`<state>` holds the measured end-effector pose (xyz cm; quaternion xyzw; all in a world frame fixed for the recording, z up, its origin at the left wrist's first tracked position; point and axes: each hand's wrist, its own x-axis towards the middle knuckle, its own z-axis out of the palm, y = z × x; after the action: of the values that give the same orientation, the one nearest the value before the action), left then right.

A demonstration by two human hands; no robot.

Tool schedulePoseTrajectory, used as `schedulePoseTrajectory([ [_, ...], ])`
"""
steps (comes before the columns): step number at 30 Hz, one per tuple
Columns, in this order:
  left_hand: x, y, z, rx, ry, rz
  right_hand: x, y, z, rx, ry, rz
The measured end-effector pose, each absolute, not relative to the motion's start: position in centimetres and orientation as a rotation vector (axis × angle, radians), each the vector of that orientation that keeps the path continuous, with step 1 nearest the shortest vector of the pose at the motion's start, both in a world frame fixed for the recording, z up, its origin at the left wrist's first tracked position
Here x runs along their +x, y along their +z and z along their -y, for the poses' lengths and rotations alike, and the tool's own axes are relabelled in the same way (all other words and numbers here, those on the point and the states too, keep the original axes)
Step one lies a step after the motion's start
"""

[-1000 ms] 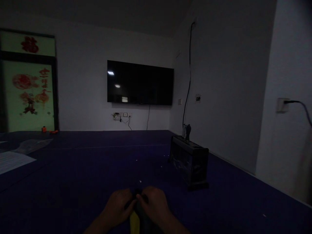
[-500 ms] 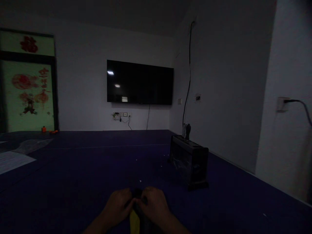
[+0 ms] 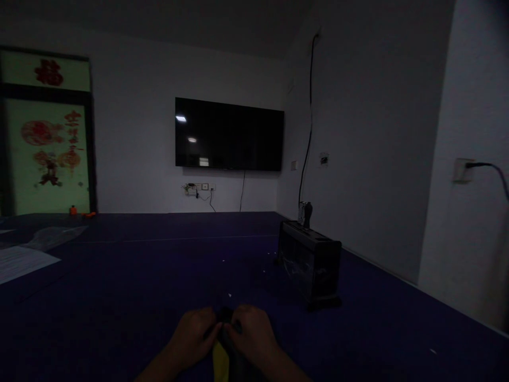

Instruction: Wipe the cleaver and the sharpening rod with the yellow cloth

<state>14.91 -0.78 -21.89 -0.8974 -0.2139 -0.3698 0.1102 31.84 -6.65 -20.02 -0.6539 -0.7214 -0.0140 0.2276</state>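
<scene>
Here are the left hand [image 3: 194, 334] and right hand [image 3: 254, 334], side by side, both curled tight around a dark item [image 3: 227, 351], apparently yellow-striped, though it's too dim to name. It's toward the near edge of the blue table [image 3: 159, 276]. Beyond, a black box-shaped appliance [image 3: 310, 260] stands by the right edge; orange pieces [image 3: 88, 215] sit along the far edge, leftward.

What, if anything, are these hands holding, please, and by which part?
The left hand and right hand grip a dark, partly yellow item near its far end; it is too dim to identify.
</scene>
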Motion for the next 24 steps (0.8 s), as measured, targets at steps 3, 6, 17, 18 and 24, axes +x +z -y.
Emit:
schedulePoseTrajectory([
  [3,14.95,-22.12,0.53,-2.642,-1.082,0.632,31.83,-19.97,6.65,-1.818,-0.024,1.994],
  [6,14.9,-22.27,0.49,-2.649,-1.066,0.623,31.9,-19.97,6.64,-1.814,-0.026,1.997],
  [17,14.9,-22.19,0.58,-2.652,-1.057,0.641,31.9,-19.75,6.77,-1.793,-0.029,2.003],
  [18,14.91,-22.2,0.55,-2.65,-1.058,0.643,31.9,-19.74,6.77,-1.793,-0.031,2.003],
  [24,14.89,-22.11,0.63,-2.65,-1.051,0.647,31.83,-19.58,6.91,-1.799,-0.037,1.997],
])
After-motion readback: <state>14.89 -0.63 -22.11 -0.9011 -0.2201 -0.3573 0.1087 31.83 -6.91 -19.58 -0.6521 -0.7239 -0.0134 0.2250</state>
